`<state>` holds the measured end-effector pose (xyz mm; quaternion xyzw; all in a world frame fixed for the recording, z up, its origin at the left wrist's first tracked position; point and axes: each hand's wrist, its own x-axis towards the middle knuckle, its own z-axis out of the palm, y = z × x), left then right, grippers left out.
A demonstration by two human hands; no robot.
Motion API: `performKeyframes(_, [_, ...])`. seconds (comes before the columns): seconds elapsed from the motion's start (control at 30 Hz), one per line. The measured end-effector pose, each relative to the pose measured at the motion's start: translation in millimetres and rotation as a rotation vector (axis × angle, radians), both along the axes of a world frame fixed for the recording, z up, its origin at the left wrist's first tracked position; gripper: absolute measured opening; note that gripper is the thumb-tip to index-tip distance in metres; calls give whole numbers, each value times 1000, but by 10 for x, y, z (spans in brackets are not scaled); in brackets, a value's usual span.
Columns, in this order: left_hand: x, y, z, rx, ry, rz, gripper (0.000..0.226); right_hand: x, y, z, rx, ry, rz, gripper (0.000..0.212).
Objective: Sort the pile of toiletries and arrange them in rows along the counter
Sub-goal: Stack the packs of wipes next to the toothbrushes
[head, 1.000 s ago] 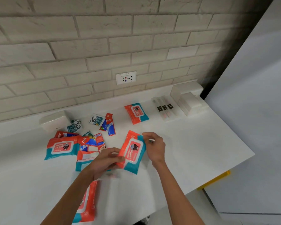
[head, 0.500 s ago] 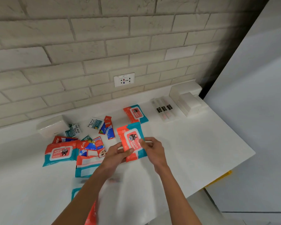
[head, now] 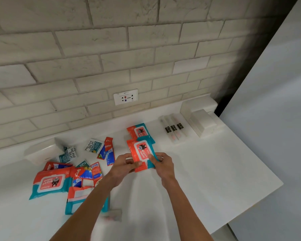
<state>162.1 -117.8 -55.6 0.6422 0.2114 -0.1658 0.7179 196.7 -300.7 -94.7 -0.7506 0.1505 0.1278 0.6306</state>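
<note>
Counter (head: 215, 180): front-right corner and right edge bare, open passage. Left half crowded by loose pile (head: 73, 173). Middle: held wipes pack (head: 141, 153), second pack (head: 139, 131) behind it toward back edge. Back-right corner blocked: white boxes (head: 200, 119), clear tubes (head: 172, 129).

The lower corners of the wipes pack (head: 140, 152) were covered by the fingers (head: 128, 161) pinching it, a second pack (head: 139, 131) just beyond those fingers was partly overlapped, and a packet (head: 112, 214) well behind them, by the left forearm (head: 87, 211), was blurred past recognition.
</note>
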Motion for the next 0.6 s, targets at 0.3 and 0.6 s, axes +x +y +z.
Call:
performKeyframes(0.3, [682,-42,-198,172,7,72,18,679,60,-45,-39,-24,28,38])
performKeyframes(0.6, [1221,-80,-381,520,44,204,25,1182,155,-123,-159,-80,117,32])
